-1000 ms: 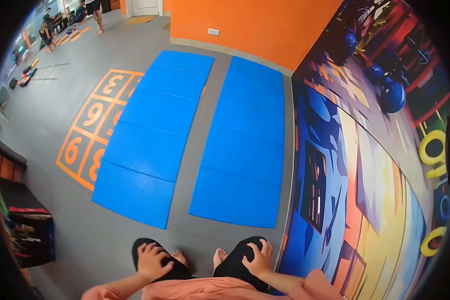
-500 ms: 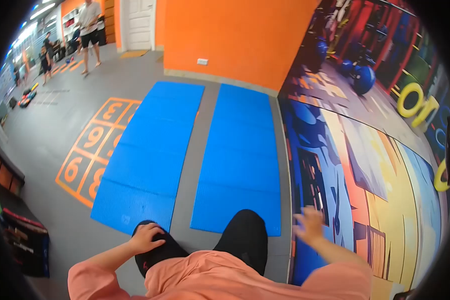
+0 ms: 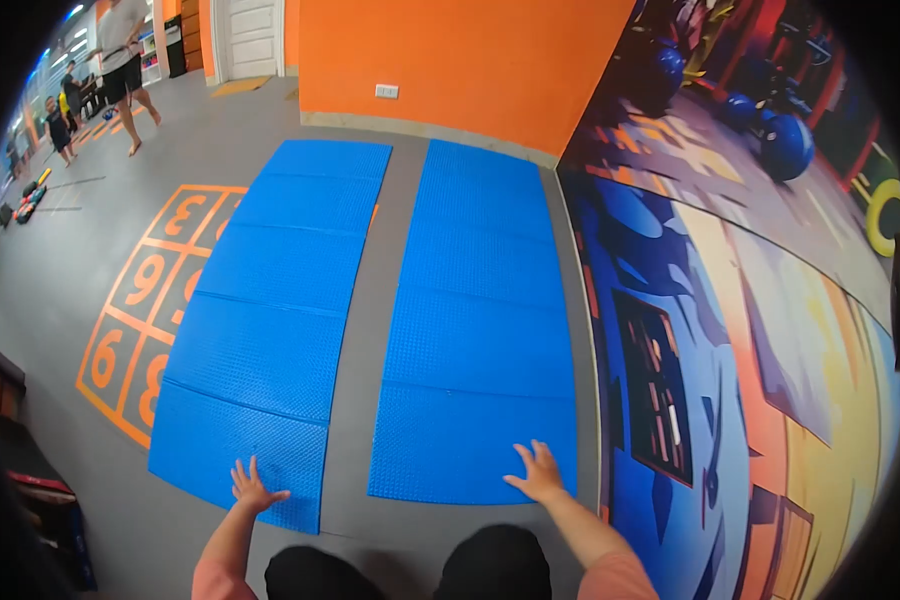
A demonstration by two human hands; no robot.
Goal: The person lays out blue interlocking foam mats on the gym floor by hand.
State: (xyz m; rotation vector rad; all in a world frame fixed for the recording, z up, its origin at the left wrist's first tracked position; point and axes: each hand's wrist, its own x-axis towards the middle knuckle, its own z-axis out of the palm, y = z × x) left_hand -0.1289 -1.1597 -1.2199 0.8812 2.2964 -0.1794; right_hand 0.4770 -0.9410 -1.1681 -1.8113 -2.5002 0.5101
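Two long blue foam mats lie side by side on the grey floor, with a strip of floor between them. Over the near end of the left mat [image 3: 255, 330] is my left hand [image 3: 255, 490], fingers spread and holding nothing. My right hand [image 3: 538, 472] reaches over the near right part of the right mat [image 3: 480, 330], its fingers also apart with nothing in them. Both mats show crosswise fold lines. My black-clad knees [image 3: 495, 565] are at the bottom, between my forearms.
An orange wall [image 3: 450, 60] stands beyond the mats. A mural wall [image 3: 710, 300] runs along the right. Orange number squares [image 3: 150, 280] mark the floor at left. A person [image 3: 125, 60] walks at the far left, others behind. Dark bags [image 3: 45, 500] sit near left.
Both hands have moved forward over the mats, the left one off my knee and the right one away from the mural side. My view has tilted down; the person at far left has stepped.
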